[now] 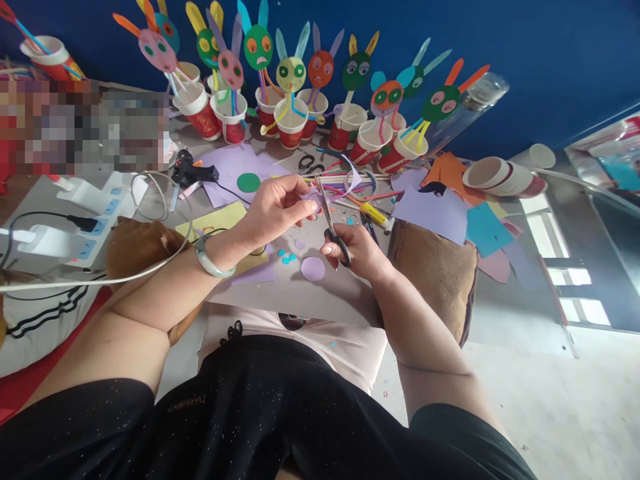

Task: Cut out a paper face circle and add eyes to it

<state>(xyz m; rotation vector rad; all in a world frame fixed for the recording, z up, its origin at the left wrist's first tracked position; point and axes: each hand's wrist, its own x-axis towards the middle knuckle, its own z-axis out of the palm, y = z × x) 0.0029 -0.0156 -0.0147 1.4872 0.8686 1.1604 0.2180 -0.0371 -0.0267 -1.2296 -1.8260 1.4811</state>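
My left hand (281, 208) pinches a small piece of purple paper (313, 197) above the table. Black-handled scissors (326, 207) are in my right hand (361, 252), their blades pointing up and meeting the paper's edge. A strip of the purple paper curls off to the right of the blades. Beneath my hands lie a purple paper circle (313, 269), a smaller purple disc (300, 244) and several tiny blue discs (285, 257). A green paper circle (249, 182) rests on purple sheets beyond my left hand.
Paper cups (291, 123) with rabbit-faced paper figures line the back. A glue gun (193, 172) and a power strip (100, 220) with cords lie left. Yellow paper (220, 223) is under my left forearm. A yellow-handled cutter (374, 215), a brown cushion (435, 280) and stacked cups (500, 177) are right.
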